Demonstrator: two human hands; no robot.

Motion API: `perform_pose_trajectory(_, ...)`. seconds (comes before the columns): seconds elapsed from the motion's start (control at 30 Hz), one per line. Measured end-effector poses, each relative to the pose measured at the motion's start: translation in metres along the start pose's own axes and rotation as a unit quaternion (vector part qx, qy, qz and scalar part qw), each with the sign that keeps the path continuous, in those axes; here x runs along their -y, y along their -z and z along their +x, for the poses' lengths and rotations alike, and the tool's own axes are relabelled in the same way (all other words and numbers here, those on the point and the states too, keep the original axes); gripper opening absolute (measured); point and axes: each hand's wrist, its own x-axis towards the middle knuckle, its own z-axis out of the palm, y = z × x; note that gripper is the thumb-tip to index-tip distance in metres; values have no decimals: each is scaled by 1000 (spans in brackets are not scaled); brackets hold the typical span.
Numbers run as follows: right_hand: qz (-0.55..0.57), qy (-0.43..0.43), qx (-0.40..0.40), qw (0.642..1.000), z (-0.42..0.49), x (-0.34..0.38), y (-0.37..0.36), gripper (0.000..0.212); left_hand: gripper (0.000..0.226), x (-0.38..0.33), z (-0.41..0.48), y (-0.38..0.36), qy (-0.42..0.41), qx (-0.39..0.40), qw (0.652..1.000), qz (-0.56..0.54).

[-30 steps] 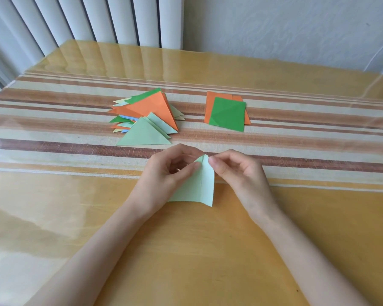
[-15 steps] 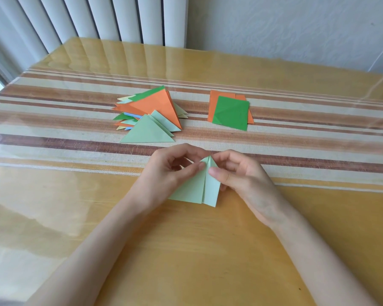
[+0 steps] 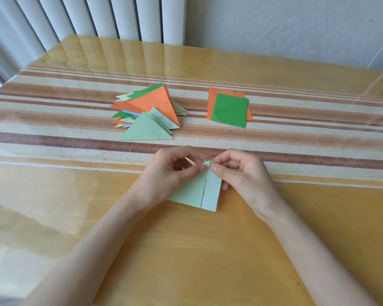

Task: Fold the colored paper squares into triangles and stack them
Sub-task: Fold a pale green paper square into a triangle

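A pale green paper [image 3: 199, 191] lies partly folded on the table in front of me, its two halves meeting at a centre crease. My left hand [image 3: 170, 173] pinches its top corner from the left with thumb and fingers. From the right, my right hand [image 3: 241, 173] pinches the same corner. Behind them sits a loose pile of folded triangles [image 3: 148, 113] in orange, green, pale green and blue. To its right lie unfolded squares [image 3: 229, 109], a green one on top of orange ones.
The wooden table [image 3: 186, 250] carries a striped runner [image 3: 53, 133] under a clear glossy cover. A white radiator [image 3: 97, 16] and a wall stand behind the far edge. A window edge shows at far left.
The two halves of the pale green paper have come closer together, and both hands have shifted their pinch up to its top corner. The piles have not moved.
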Motion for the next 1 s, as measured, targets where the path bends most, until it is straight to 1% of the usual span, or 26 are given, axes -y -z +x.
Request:
perform_pose_trajectory(0.13, 6, 17, -63, 998, 1, 0, 1, 17, 17, 2, 3, 0, 21, -32, 999, 20)
perform_pose_trajectory(0.23, 60, 3, -121, 991, 3, -1, 4, 19, 23, 4, 4, 3, 39, -70, 996, 39)
perform_pose_trajectory(0.33, 118, -18, -162, 980, 4, -1, 4, 17, 29, 5, 3, 7, 52, -88, 994, 38)
perform_pose_trajectory(0.4, 141, -27, -177, 974, 3, -2, 2, 14, 39, 5, 2, 11, 51, -72, 996, 17)
perform_pose_trajectory(0.5, 174, -41, -182, 967, 4, -1, 4, 9, 61, 4, -2, 15, 26, 9, 999, 25)
perform_pose_trajectory(0.57, 176, -50, -178, 967, 5, -1, 6, 9, 59, 4, -2, 16, 24, 7, 999, 26)
perform_pose_trajectory(0.6, 171, -53, -171, 969, 4, -1, 6, 8, 51, 5, -1, 17, 30, -8, 999, 20)
perform_pose_trajectory(0.7, 144, -50, -154, 976, 2, -2, 4, 6, 8, 0, 1, 15, 39, -74, 996, -13)
perform_pose_trajectory(0.8, 117, -20, -120, 986, -2, -1, 4, 19, 17, 1, 2, 14, 58, -120, 991, 1)
perform_pose_trajectory(0.87, 110, 4, -69, 991, -3, 0, 4, 15, 17, 3, 2, 14, 75, -139, 987, -28)
perform_pose_trajectory(0.93, 115, 22, -22, 993, -3, -1, 5, 6, 18, 4, 3, 14, 84, -160, 981, -69)
perform_pose_trajectory(1.0, 130, 32, 14, 991, -3, -2, 7, 19, 14, 2, 4, 13, 91, -182, 972, -121)
